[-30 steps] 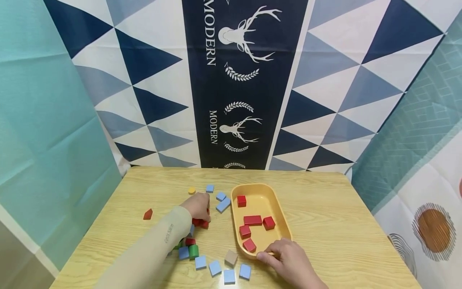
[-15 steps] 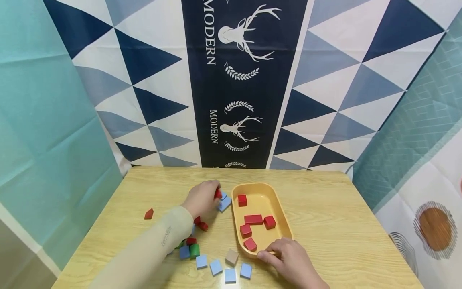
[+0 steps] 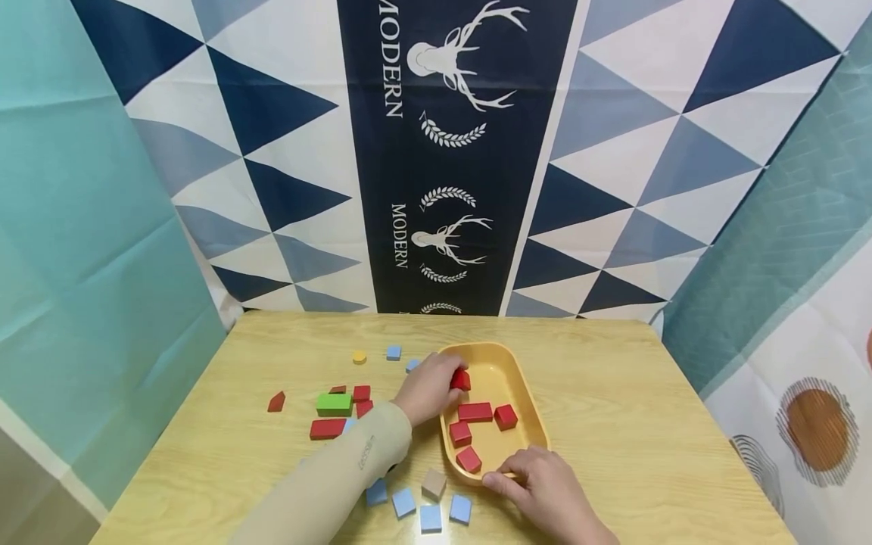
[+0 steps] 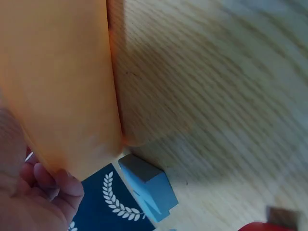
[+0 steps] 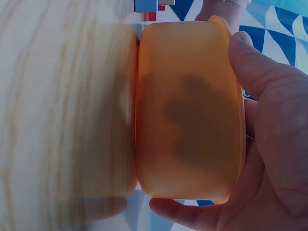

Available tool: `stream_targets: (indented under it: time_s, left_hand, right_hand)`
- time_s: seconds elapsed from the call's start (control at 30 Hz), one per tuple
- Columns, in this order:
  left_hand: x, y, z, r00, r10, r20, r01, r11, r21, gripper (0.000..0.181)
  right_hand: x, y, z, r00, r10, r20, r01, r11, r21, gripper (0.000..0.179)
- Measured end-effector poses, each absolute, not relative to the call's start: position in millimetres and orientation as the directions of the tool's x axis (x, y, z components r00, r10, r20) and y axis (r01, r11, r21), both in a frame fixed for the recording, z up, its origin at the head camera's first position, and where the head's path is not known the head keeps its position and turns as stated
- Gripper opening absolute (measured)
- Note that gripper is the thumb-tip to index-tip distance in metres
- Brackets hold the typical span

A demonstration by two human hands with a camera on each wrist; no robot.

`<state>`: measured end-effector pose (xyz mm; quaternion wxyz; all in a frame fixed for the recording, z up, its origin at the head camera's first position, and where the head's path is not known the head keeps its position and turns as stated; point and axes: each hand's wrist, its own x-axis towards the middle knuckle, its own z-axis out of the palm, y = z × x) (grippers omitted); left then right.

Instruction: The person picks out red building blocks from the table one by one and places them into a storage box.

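Observation:
A yellow-orange plastic tray (image 3: pixel 496 441) with several red blocks (image 3: pixel 474 412) in it stands right of the table's middle. At its far-left rim, my left hand (image 3: pixel 424 390) pinches a red block (image 3: pixel 461 380) over the inside. The left wrist view shows this hand's curled fingertips (image 4: pixel 70 185) right at the rim, the block mostly hidden. My right hand (image 3: pixel 550 484) grips the near rim; from the right wrist its thumb (image 5: pixel 248 50) lies along the edge of the tray's wall (image 5: pixel 192 110). A blue block (image 4: pixel 149 187) stands beside the tray.
Left of the tray lie red blocks (image 3: pixel 328 429), a green block (image 3: pixel 334 404) and a small yellow disc (image 3: pixel 359 357). Several blue blocks (image 3: pixel 431 518) and a plain wooden block (image 3: pixel 434 484) lie near the front. A patterned cloth (image 3: pixel 443 151) hangs behind the table.
My left hand has picked a red block from the pile and carried it right, past the blue blocks, to the tray's far-left rim. The right hand has kept its grip on the tray.

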<state>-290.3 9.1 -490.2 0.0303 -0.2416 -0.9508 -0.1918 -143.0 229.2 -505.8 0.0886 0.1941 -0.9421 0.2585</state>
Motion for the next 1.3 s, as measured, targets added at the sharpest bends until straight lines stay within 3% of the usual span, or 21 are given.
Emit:
stream_targets:
  time_s: [0.37, 0.8, 1.13, 1.3]
  left_hand:
    - [-291, 16, -491, -0.889, 0.444, 0.115, 0.457, 0.842, 0.285, 0.037]
    - [-288, 16, -491, -0.901, 0.425, 0.092, 0.43, 0.842, 0.326, 0.032]
    - [-285, 13, -493, -0.873, 0.443, 0.204, 0.482, 0.847, 0.223, 0.027]
    - [-286, -5, -491, -0.86, 0.426, 0.28, 0.493, 0.835, 0.243, 0.043]
  right_hand:
    - [-143, 229, -506, -0.905, -0.32, 0.281, -0.418, 0.793, -0.443, 0.025]
    - [-145, 226, -507, -0.896, -0.315, 0.314, -0.43, 0.794, -0.43, 0.023]
    - [-146, 226, -505, -0.886, -0.32, 0.336, -0.445, 0.79, -0.421, 0.022]
    - [-144, 224, -504, -0.911, -0.303, 0.279, -0.402, 0.804, -0.439, 0.024]
